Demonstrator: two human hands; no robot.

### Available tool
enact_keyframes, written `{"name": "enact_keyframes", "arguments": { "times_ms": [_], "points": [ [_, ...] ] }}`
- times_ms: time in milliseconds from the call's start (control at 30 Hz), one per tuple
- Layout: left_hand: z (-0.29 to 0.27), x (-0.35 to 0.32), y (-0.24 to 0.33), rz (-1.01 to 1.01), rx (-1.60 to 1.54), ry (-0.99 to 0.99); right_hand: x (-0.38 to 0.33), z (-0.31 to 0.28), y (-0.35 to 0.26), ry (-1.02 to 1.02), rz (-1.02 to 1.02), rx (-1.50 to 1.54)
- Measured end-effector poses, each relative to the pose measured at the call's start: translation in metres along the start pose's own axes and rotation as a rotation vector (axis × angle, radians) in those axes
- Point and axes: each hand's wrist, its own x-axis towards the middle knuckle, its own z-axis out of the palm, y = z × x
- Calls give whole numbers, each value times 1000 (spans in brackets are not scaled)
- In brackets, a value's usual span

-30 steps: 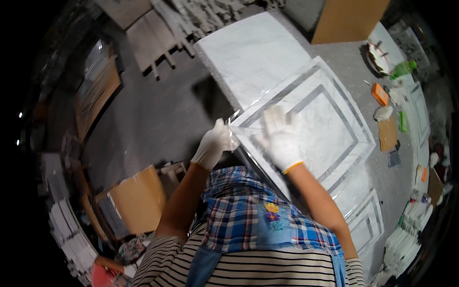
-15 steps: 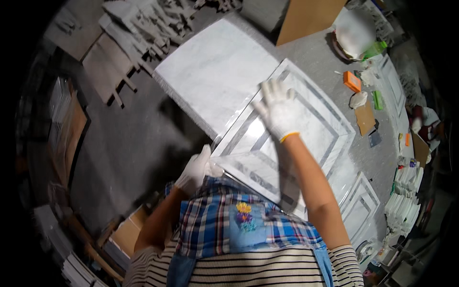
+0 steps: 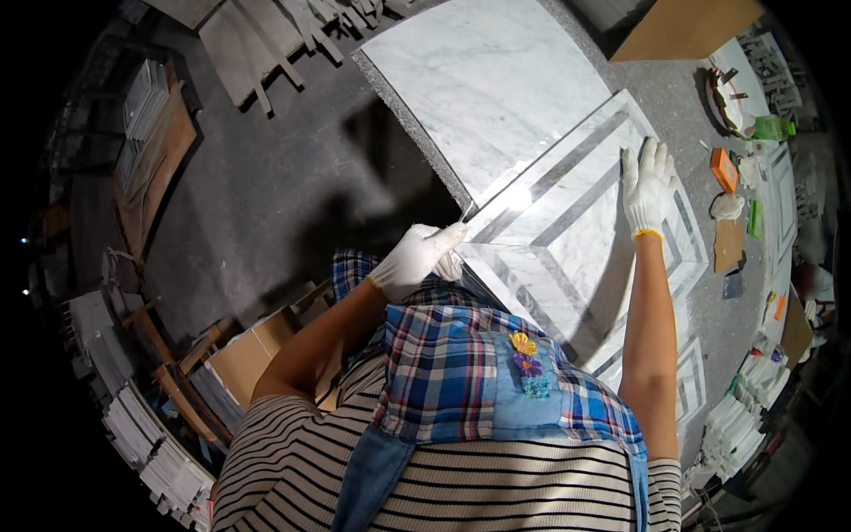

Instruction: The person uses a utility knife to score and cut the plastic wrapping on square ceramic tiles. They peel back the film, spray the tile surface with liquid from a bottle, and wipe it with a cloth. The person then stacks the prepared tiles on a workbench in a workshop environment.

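A white marble panel (image 3: 567, 275) with grey geometric inlay bands lies on the table, its near edge close to my plaid apron. My left hand (image 3: 415, 260), in a white knit glove, pinches the panel's left corner, thumb on top and fingers curled at the edge. On the panel's far right part rests my right hand (image 3: 649, 188), also gloved, flat with its fingers stretched out. A plain white marble slab (image 3: 487, 89) lies beyond the inlaid panel, whose edge meets or overlaps it.
A brown board (image 3: 687, 28) stands at the back. On the right of the grey tabletop (image 3: 700, 310) lie an orange box (image 3: 723, 169), a green bottle (image 3: 773, 129) and a cardboard piece (image 3: 729, 245). Stacked strips (image 3: 740, 434) sit at lower right; cartons (image 3: 253, 355) stand at lower left.
My right hand has slid across the panel from its left-far edge toward the right side. The left hand stays at the left corner. The whole view has shifted.
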Motion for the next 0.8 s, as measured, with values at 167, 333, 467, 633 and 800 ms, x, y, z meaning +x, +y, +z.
{"name": "enact_keyframes", "arguments": {
  "times_ms": [167, 333, 467, 633, 800],
  "points": [
    [6, -7, 12, 99, 82, 44, -33, -34, -30, -19, -76, 100],
    [5, -8, 15, 181, 216, 24, -85, -56, -69, 31, -265, 81],
    [0, -6, 14, 191, 363, -5, -134, -79, -99, -42, -425, 254],
    [0, -4, 15, 201, 430, 1, -147, -84, -91, -99, -432, 326],
    [-1, 0, 20, -5, 330, -2, -121, -78, -81, 15, -237, 272]
  ]
}}
